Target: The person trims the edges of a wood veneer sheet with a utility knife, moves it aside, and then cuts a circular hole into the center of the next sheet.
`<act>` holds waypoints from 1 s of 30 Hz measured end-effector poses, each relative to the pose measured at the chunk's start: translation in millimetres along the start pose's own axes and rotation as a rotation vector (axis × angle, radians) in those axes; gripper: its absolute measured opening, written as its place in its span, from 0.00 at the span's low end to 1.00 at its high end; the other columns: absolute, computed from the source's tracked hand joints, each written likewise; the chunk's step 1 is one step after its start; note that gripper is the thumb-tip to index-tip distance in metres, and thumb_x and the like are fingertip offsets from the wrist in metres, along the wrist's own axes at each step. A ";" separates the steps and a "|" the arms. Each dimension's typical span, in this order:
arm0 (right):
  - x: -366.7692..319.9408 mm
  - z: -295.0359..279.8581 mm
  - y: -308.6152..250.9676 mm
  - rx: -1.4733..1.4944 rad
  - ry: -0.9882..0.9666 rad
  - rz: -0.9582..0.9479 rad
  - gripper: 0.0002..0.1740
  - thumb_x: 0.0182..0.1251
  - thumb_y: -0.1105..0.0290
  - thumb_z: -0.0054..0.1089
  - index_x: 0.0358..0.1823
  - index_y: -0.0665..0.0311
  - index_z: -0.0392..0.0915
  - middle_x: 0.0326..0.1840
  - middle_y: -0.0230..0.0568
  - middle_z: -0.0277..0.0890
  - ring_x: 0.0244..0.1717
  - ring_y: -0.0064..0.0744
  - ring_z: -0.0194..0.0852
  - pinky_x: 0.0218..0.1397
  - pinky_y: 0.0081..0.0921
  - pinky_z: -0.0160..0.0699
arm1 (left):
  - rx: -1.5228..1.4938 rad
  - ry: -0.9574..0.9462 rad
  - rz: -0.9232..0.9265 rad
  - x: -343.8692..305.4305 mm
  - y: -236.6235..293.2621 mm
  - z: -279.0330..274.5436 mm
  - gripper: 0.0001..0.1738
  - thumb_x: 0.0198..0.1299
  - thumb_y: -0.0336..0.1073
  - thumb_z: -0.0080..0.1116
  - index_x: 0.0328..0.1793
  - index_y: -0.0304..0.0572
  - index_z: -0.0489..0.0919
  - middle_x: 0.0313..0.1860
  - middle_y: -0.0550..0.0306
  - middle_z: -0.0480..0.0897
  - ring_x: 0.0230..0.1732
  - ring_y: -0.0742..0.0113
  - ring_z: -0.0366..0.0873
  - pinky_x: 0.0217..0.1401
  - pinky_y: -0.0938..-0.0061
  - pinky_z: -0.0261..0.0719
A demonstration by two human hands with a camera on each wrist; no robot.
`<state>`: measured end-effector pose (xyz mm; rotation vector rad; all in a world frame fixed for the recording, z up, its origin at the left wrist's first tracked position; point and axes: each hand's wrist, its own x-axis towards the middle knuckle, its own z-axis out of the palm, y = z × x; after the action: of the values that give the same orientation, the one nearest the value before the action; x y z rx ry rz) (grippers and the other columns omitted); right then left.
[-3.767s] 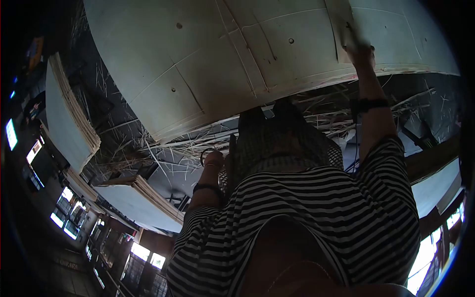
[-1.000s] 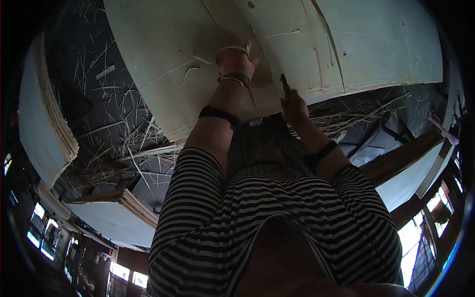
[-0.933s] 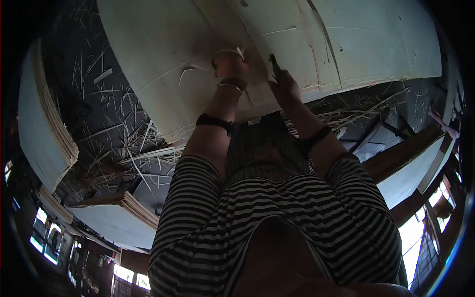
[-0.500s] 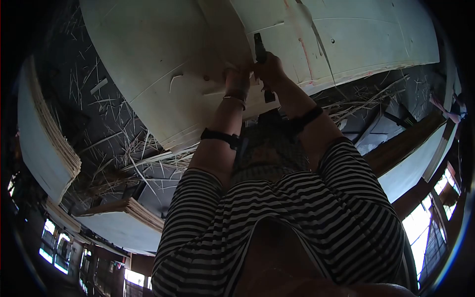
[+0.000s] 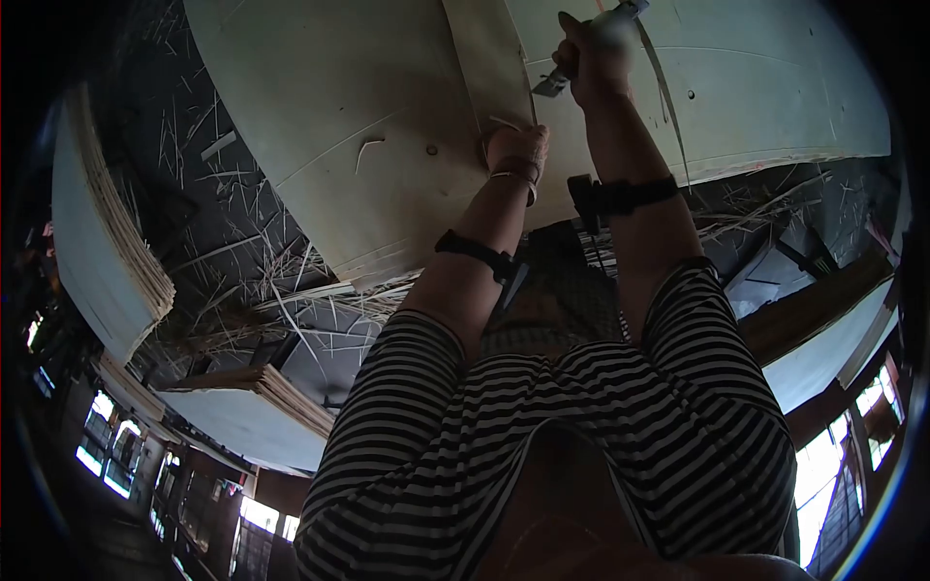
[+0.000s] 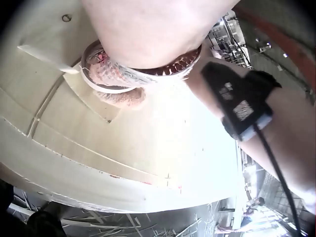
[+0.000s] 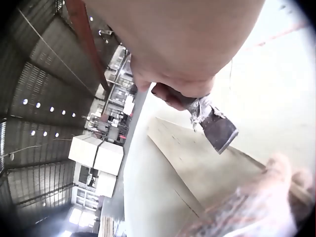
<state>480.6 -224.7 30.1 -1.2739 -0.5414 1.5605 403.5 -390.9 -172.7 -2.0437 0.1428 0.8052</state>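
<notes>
In the head view a large pale wood veneer sheet (image 5: pixel 329 97) spreads before me, with a narrower veneer strip (image 5: pixel 484 68) lying on it. My left hand (image 5: pixel 516 153), wearing bangles, rests at the near end of this strip. Its fingers are mostly hidden, so I cannot tell whether they grip the strip's edge. My right hand (image 5: pixel 599 73) grips a scraper by its handle, above the sheet and to the right of the strip. In the right wrist view the scraper's wide dark blade (image 7: pixel 220 133) points toward the left hand, with ragged wrapping below it.
Thin wood offcuts (image 5: pixel 281 281) litter the dark floor beyond the sheet's near edge. Stacks of veneer stand at the left (image 5: pixel 107 223) and lower left (image 5: pixel 262 407). A narrow curled sliver (image 5: pixel 664 102) lies on the right part of the sheet.
My left hand came from beside my body onto the sheet, then shifted slightly right. The right hand drew close to it with the scraper, then moved away up and right.
</notes>
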 end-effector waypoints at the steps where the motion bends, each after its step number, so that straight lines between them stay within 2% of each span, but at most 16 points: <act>1: -0.4 6.9 0.4 0.005 0.000 0.007 0.16 0.51 0.70 0.69 0.17 0.59 0.66 0.14 0.31 0.65 0.13 0.21 0.61 0.17 0.21 0.59 | -0.603 0.126 -0.448 20.1 32.9 8.4 0.06 0.54 0.31 0.58 0.28 0.44 0.72 0.20 0.62 0.71 0.17 0.73 0.65 0.20 0.78 0.61; 2: -2.6 13.9 -0.7 -0.048 0.021 0.002 0.16 0.51 0.70 0.69 0.17 0.59 0.67 0.14 0.31 0.65 0.12 0.21 0.61 0.16 0.21 0.59 | -1.205 0.245 -0.900 26.2 48.9 12.2 0.07 0.53 0.31 0.57 0.26 0.44 0.71 0.19 0.62 0.69 0.17 0.72 0.65 0.20 0.78 0.60; 3: -6.7 20.8 -2.7 -0.103 0.040 -0.003 0.16 0.51 0.70 0.69 0.17 0.59 0.67 0.13 0.31 0.65 0.12 0.21 0.61 0.16 0.21 0.59 | -1.209 0.235 -0.897 -2.1 17.8 7.8 0.07 0.53 0.31 0.57 0.26 0.44 0.71 0.19 0.62 0.69 0.17 0.72 0.65 0.20 0.78 0.60; 7: -22.5 45.3 1.3 -0.326 0.091 -0.010 0.16 0.51 0.69 0.69 0.18 0.60 0.67 0.12 0.31 0.65 0.10 0.21 0.60 0.14 0.21 0.57 | -3.886 0.496 -1.846 -126.6 -135.2 -5.6 0.13 0.57 0.34 0.49 0.20 0.42 0.68 0.13 0.60 0.66 0.13 0.71 0.62 0.16 0.77 0.55; 10: -25.8 44.4 24.5 -0.370 0.115 -0.033 0.17 0.50 0.68 0.70 0.18 0.61 0.67 0.11 0.31 0.65 0.09 0.21 0.60 0.12 0.21 0.56 | -3.744 0.230 -1.596 -134.5 -116.4 -23.7 0.13 0.57 0.33 0.49 0.20 0.43 0.67 0.13 0.60 0.66 0.13 0.72 0.62 0.14 0.77 0.56; 11: -28.9 44.1 29.8 -0.373 0.113 -0.022 0.17 0.50 0.68 0.70 0.18 0.61 0.67 0.11 0.31 0.65 0.09 0.21 0.60 0.12 0.21 0.56 | -3.411 0.271 -1.471 -126.6 -101.8 -34.7 0.13 0.58 0.33 0.48 0.20 0.43 0.68 0.14 0.59 0.68 0.13 0.72 0.63 0.14 0.77 0.58; 15: -35.8 51.2 24.3 -0.367 0.105 -0.010 0.17 0.50 0.68 0.70 0.18 0.61 0.67 0.11 0.32 0.65 0.10 0.21 0.62 0.13 0.21 0.59 | -3.740 0.210 -1.761 -131.2 -134.1 -37.1 0.13 0.60 0.33 0.48 0.21 0.43 0.69 0.13 0.60 0.67 0.12 0.73 0.62 0.13 0.77 0.58; 17: -23.1 44.6 30.8 -0.376 0.096 -0.019 0.17 0.50 0.68 0.70 0.18 0.62 0.67 0.11 0.32 0.65 0.10 0.21 0.62 0.13 0.21 0.60 | -3.770 0.640 -1.974 -151.9 -139.3 -23.7 0.13 0.61 0.36 0.48 0.23 0.44 0.70 0.13 0.62 0.67 0.12 0.74 0.61 0.14 0.76 0.58; 19: -0.3 21.9 61.2 -0.418 0.131 -0.062 0.17 0.49 0.68 0.71 0.18 0.62 0.68 0.11 0.32 0.66 0.10 0.21 0.62 0.13 0.21 0.61 | -3.428 2.650 -1.093 -191.1 -130.8 -5.1 0.12 0.62 0.36 0.50 0.24 0.44 0.71 0.13 0.64 0.66 0.12 0.74 0.61 0.14 0.76 0.58; 20: -2.8 19.3 61.6 -0.419 0.137 -0.054 0.17 0.49 0.68 0.71 0.18 0.62 0.68 0.11 0.32 0.66 0.10 0.21 0.62 0.13 0.21 0.61 | -3.238 2.665 -1.403 -211.7 -116.2 1.3 0.11 0.61 0.35 0.50 0.26 0.43 0.70 0.14 0.63 0.67 0.12 0.73 0.62 0.13 0.76 0.59; 21: -5.1 22.1 58.8 -0.468 0.140 -0.031 0.17 0.49 0.68 0.71 0.19 0.62 0.68 0.11 0.32 0.66 0.10 0.21 0.62 0.13 0.21 0.61 | -3.017 2.660 -1.694 -226.1 -105.6 4.3 0.09 0.61 0.34 0.50 0.27 0.42 0.70 0.15 0.61 0.68 0.12 0.73 0.64 0.12 0.75 0.59; 22: -6.2 26.8 55.7 -0.513 0.139 -0.016 0.17 0.49 0.67 0.71 0.19 0.62 0.68 0.11 0.31 0.66 0.10 0.21 0.62 0.14 0.21 0.61 | -3.005 2.657 -1.705 -227.4 -95.2 -3.2 0.09 0.61 0.34 0.50 0.27 0.42 0.70 0.15 0.61 0.68 0.12 0.73 0.64 0.12 0.75 0.59; 23: -9.5 32.3 53.3 -0.506 0.132 -0.019 0.17 0.49 0.67 0.71 0.19 0.62 0.68 0.11 0.31 0.66 0.10 0.21 0.62 0.14 0.21 0.61 | -3.188 1.570 -2.217 -228.7 -80.7 -17.7 0.08 0.60 0.34 0.52 0.29 0.40 0.72 0.15 0.61 0.69 0.12 0.73 0.65 0.12 0.76 0.60; 24: -14.5 36.2 51.6 -0.540 0.133 -0.072 0.17 0.49 0.67 0.72 0.19 0.62 0.68 0.11 0.31 0.65 0.10 0.21 0.62 0.13 0.20 0.61 | -3.065 0.550 -2.446 -228.5 -65.0 -31.7 0.07 0.59 0.33 0.55 0.31 0.39 0.74 0.16 0.61 0.70 0.13 0.73 0.67 0.13 0.77 0.61; 26: -30.5 40.5 47.2 -0.579 0.134 -0.115 0.17 0.49 0.66 0.72 0.19 0.62 0.69 0.11 0.31 0.65 0.10 0.20 0.62 0.13 0.20 0.60 | -3.290 0.222 -2.446 -212.0 -46.6 -65.1 0.06 0.57 0.32 0.58 0.32 0.38 0.74 0.16 0.61 0.70 0.13 0.73 0.67 0.12 0.78 0.61; 30: -59.8 63.5 16.4 -0.446 0.117 -0.035 0.17 0.51 0.65 0.71 0.18 0.60 0.68 0.11 0.32 0.65 0.09 0.21 0.61 0.12 0.21 0.57 | -3.136 0.302 -2.776 -200.8 -30.8 -80.7 0.11 0.56 0.31 0.56 0.21 0.42 0.72 0.13 0.60 0.70 0.10 0.74 0.65 0.11 0.79 0.59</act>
<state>412.3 -268.8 65.7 -1.6677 -0.8639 1.3682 298.1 -476.6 -1.4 -0.1685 1.5984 1.0220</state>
